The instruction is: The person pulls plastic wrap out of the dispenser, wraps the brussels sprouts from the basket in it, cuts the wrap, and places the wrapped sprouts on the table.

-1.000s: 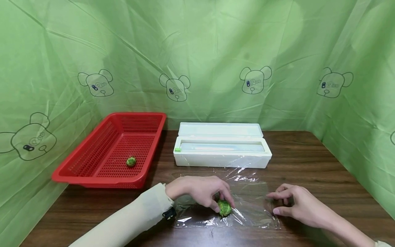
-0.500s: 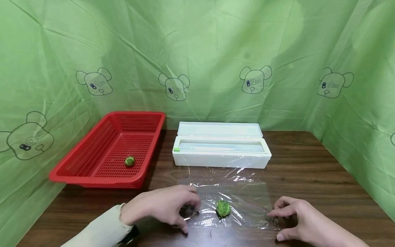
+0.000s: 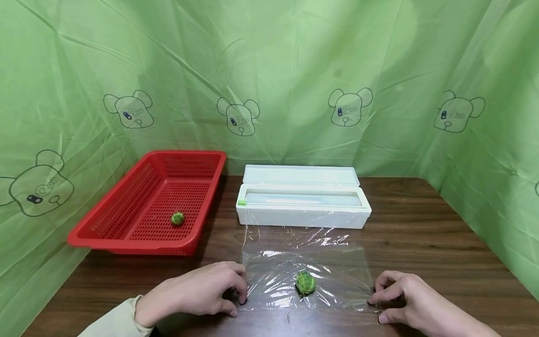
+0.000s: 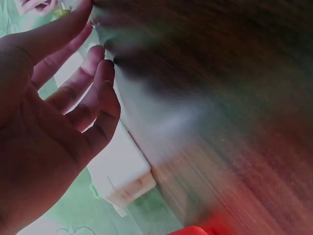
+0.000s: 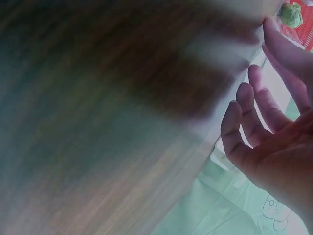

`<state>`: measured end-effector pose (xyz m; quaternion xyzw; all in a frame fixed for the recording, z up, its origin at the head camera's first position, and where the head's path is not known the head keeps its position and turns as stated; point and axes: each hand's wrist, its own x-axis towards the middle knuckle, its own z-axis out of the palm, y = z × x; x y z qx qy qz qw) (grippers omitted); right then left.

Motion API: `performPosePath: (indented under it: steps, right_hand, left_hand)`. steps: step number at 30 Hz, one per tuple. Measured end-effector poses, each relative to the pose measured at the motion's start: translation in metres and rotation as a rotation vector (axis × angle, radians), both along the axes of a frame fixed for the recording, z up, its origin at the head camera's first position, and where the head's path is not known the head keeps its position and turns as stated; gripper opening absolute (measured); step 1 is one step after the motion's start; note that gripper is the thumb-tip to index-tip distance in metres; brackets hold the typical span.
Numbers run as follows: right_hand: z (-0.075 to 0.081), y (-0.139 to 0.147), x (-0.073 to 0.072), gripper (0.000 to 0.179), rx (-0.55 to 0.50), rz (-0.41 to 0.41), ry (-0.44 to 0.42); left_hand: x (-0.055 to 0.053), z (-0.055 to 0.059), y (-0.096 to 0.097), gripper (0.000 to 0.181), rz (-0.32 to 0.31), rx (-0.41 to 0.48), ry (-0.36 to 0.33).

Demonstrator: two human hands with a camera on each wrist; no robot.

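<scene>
A Brussels sprout (image 3: pixel 305 283) lies on a sheet of clear cling film (image 3: pixel 343 285) spread over the table. My left hand (image 3: pixel 202 289) is at the film's left front corner, fingertips down at its edge and the thumb a little apart. At the opposite corner, my right hand (image 3: pixel 410 299) has its fingertips on the right edge, with a gap between thumb and fingers. In the left wrist view the fingers (image 4: pixel 105 88) bend loosely towards the table. The right wrist view shows the fingers (image 5: pixel 261 105) relaxed too, with the sprout (image 5: pixel 292 15) beyond them.
The film runs back to a white cling film dispenser box (image 3: pixel 303 217) with its lid (image 3: pixel 300 175) raised. A red perforated basket (image 3: pixel 134 244) stands at the left, with another Brussels sprout (image 3: pixel 178 218) inside. Green cloth (image 3: pixel 290 56) surrounds the wooden table (image 3: pixel 421 224).
My left hand has let go of the sprout and moved left to the film's edge. The right hand has come slightly nearer the front right corner. The sprout stays on the film.
</scene>
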<state>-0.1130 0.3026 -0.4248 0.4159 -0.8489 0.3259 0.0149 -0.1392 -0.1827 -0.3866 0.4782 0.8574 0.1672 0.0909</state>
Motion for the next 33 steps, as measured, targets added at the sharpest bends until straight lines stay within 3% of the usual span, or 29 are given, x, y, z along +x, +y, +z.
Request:
performPosePath:
  steps: [5,9,14,17,23,33]
  right_hand:
    - [-0.001,-0.003,-0.002,0.026,-0.038,-0.024,0.087]
    - [0.001,-0.005,-0.003,0.031,-0.062,-0.02,0.062]
    - [0.006,-0.004,-0.002,0.031,-0.072,-0.04,0.021]
    - [0.009,-0.004,-0.003,0.03,-0.081,-0.053,-0.004]
    - [0.015,-0.002,-0.01,0.026,-0.072,-0.061,-0.04]
    - [0.016,0.001,-0.021,0.017,-0.083,-0.11,-0.225]
  left_hand:
    - [-0.001,-0.003,-0.002,0.02,-0.015,0.016,0.036]
    - [0.0,-0.002,-0.002,0.021,-0.018,0.048,0.033]
    - [0.0,0.0,-0.003,0.021,-0.01,0.129,-0.023]
    - [0.0,0.0,-0.004,0.022,0.014,0.177,-0.045]
    - [-0.003,-0.004,-0.005,0.025,0.068,0.277,-0.024]
    - [-0.006,-0.007,-0.003,0.024,0.224,0.356,-0.095]
